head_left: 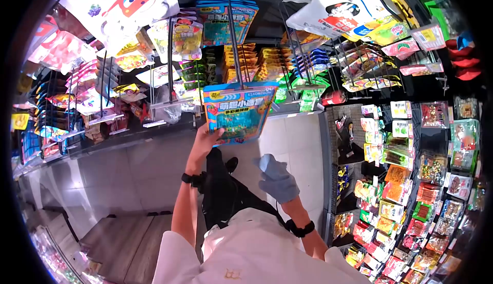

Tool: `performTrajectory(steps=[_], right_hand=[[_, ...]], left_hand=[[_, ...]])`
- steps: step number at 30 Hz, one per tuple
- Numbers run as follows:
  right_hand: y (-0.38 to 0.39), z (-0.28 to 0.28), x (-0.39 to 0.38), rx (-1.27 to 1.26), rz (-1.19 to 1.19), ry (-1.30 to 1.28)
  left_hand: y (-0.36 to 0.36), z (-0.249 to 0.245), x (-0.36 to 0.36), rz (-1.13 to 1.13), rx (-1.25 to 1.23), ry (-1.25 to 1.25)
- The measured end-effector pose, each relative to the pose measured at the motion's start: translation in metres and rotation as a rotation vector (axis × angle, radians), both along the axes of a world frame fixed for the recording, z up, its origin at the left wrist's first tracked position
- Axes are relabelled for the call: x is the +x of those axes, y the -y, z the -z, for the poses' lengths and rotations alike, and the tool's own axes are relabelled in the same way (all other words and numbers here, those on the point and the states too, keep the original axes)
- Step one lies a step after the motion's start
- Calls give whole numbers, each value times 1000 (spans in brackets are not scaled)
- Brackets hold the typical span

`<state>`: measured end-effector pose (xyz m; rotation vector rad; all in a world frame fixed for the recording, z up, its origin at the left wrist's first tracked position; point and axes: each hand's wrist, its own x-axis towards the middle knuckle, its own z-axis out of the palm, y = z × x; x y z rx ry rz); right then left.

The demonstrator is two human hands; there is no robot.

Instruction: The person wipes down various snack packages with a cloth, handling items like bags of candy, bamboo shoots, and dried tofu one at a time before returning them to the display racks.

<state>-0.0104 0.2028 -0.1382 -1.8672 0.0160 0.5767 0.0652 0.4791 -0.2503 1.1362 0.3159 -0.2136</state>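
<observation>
My left hand (208,139) is bare and grips the lower left edge of a blue candy packet (240,114), its thumb on the front. The packet's top edge is at the front end of a metal display hook (234,42). Further back on the same hook hang similar blue packets (226,21). My right hand (277,178), to the right and below the packet, has a grey-blue cloth or glove about it. Its fingers are covered, so I cannot make out whether they hold anything.
Hooks with hanging snack bags (185,40) run across the top. A rack of small packets (395,176) stands on the right. Brown wooden boards (126,243) lie at the lower left, above a tiled floor (298,140).
</observation>
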Motion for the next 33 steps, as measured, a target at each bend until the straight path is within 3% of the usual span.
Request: performTrajectory(steps=[2, 4, 6, 11, 14, 16, 18, 19, 20, 25, 29, 31, 32, 33], right_hand=[[2, 3, -1, -59, -44, 20], [10, 19, -12, 203, 124, -124], [3, 12, -10, 57, 117, -36], [0, 10, -6, 168, 137, -103], [-10, -2, 0, 235, 164, -142], [-12, -3, 3, 88, 161, -226], [0, 11, 0, 9, 14, -17], [2, 17, -7, 216, 196, -99], [1, 17, -8, 211, 195, -102], [10, 45, -7, -119, -20, -58], [-12, 5, 6, -238, -87, 78], [-11, -9, 3, 92, 36, 51], [-6, -7, -1, 98, 47, 58], [1, 1, -7, 281, 132, -53]], left_hand=[[1, 18, -3, 33, 24, 30], [4, 21, -7, 35, 16, 88], [6, 14, -6, -40, 15, 17], [5, 5, 5, -127, -100, 45], [5, 8, 10, -131, -15, 80], [5, 12, 10, -92, 8, 93], [9, 16, 10, -114, 9, 101], [11, 17, 10, -111, 4, 95], [13, 19, 10, -115, -28, 73], [17, 19, 11, -135, -88, 10], [14, 24, 19, -99, 9, 70], [15, 23, 31, -175, -103, -8], [15, 23, 40, -163, -98, -2], [12, 23, 54, -208, -68, 30]])
